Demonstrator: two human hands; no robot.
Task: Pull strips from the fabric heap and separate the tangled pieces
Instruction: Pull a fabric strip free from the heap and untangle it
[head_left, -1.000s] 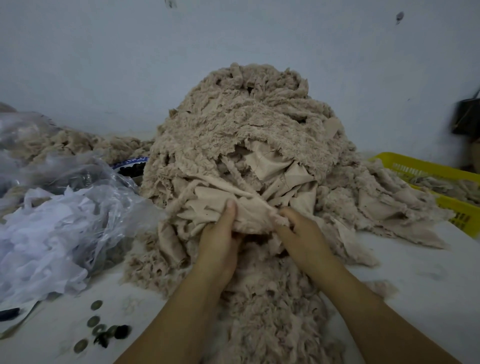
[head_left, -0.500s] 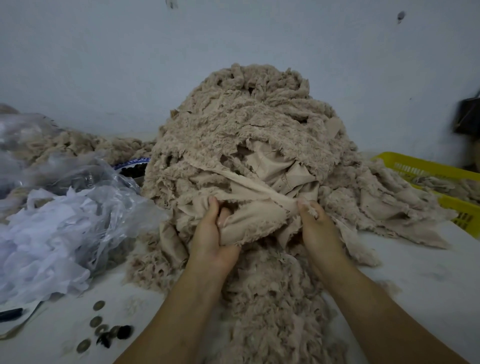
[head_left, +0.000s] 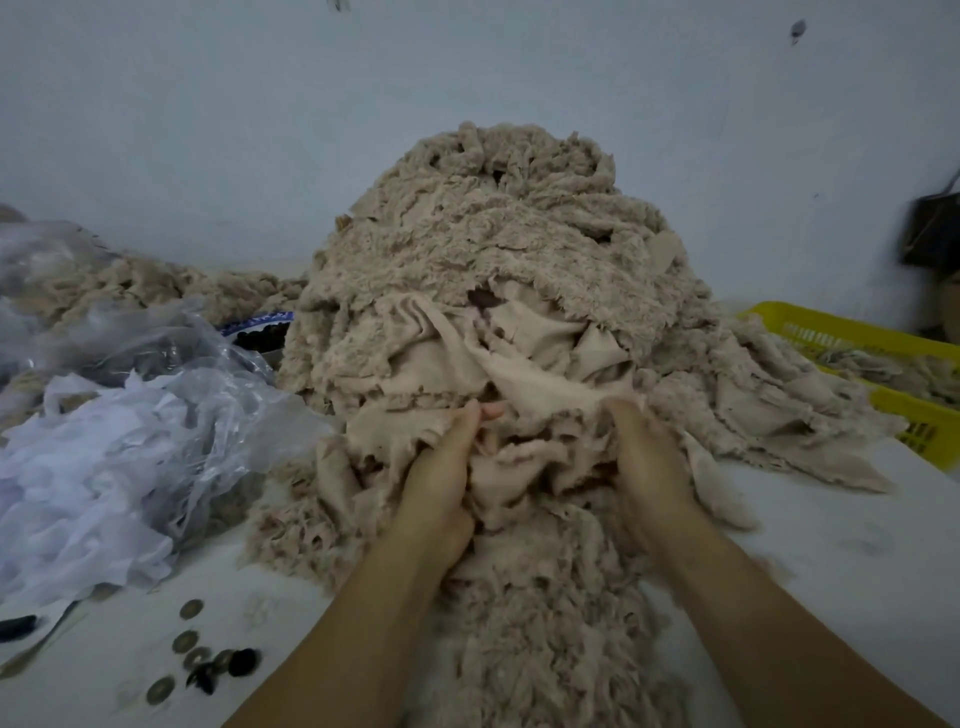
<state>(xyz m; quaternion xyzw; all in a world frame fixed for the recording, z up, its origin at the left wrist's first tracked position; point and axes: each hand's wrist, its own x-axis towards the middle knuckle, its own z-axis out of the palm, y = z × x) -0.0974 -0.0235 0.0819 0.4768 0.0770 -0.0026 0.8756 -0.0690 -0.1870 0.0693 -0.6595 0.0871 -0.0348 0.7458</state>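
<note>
A tall heap of beige fuzzy fabric strips (head_left: 498, 249) fills the middle of the white table, against the wall. At its front, smooth beige pieces (head_left: 540, 374) hang out in folds. My left hand (head_left: 441, 478) grips a fold of this fabric at the heap's lower front, with its fingertips showing above the cloth. My right hand (head_left: 644, 462) digs into the fabric a little to the right, fingers buried in the folds. More fuzzy strips trail down between my forearms toward me.
A clear plastic bag of white scraps (head_left: 93, 457) lies at the left. Several dark buttons (head_left: 208, 660) lie on the table (head_left: 857, 571) near the front left. A yellow basket (head_left: 883, 353) with beige scraps stands at the right. A dark bag hangs on the wall.
Both hands have shifted their hold at the heap's front: the right hand moved outward to the right, then sank deeper into the folds. The smooth piece between them got pulled wider.
</note>
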